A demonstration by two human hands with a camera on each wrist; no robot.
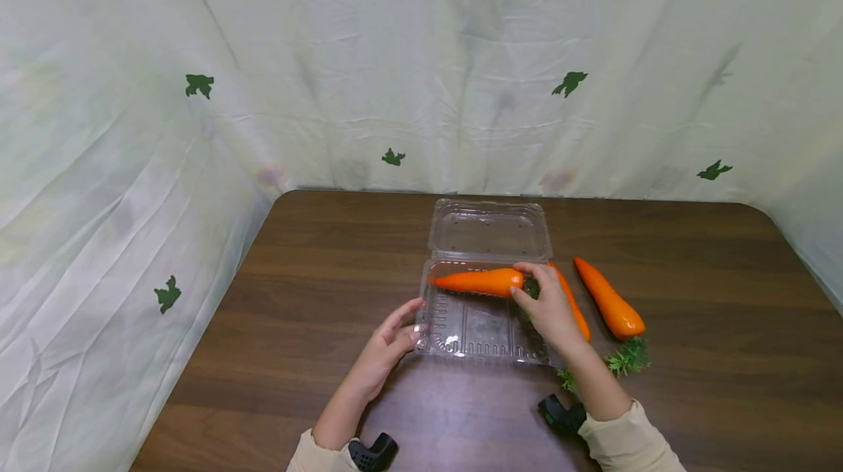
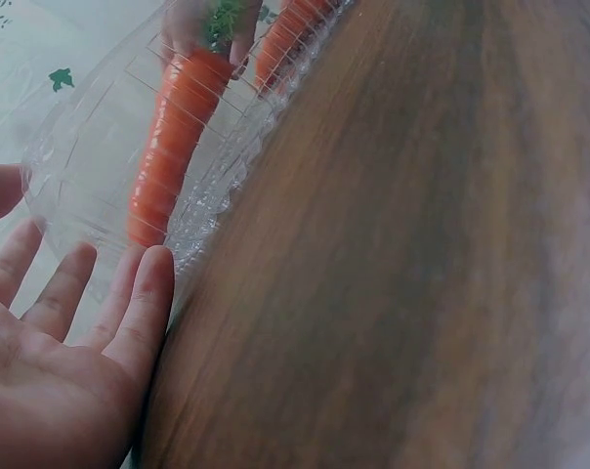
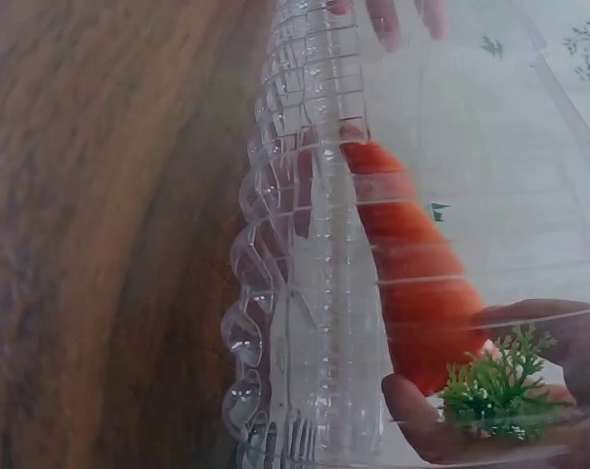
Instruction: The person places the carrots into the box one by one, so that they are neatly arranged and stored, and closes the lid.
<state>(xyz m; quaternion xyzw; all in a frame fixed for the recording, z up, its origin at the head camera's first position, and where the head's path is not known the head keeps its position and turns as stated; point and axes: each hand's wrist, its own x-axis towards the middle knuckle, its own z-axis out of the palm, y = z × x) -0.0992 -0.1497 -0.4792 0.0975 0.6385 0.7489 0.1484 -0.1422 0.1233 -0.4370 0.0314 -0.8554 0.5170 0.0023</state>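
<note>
My right hand (image 1: 552, 309) pinches an orange carrot (image 1: 478, 282) by its thick end, near its green top (image 3: 505, 391). The carrot lies crosswise over the rear part of a clear plastic clamshell box (image 1: 474, 329), its tip pointing left. Behind the base, the box's hinged lid (image 1: 490, 232) is laid back. At the left wall is my left hand (image 1: 387, 346), its fingertips right at the plastic. The left wrist view shows those fingers (image 2: 139, 308) spread and fairly straight, with the carrot's tip just beyond them through the wall.
A second carrot (image 1: 571, 302) lies right beside the box, partly behind my right hand and forearm. Farther right is a third carrot (image 1: 609, 300) with green leaves (image 1: 628, 356). All rest on a brown wooden table (image 1: 329, 274), with a pale patterned curtain (image 1: 421, 77) behind it.
</note>
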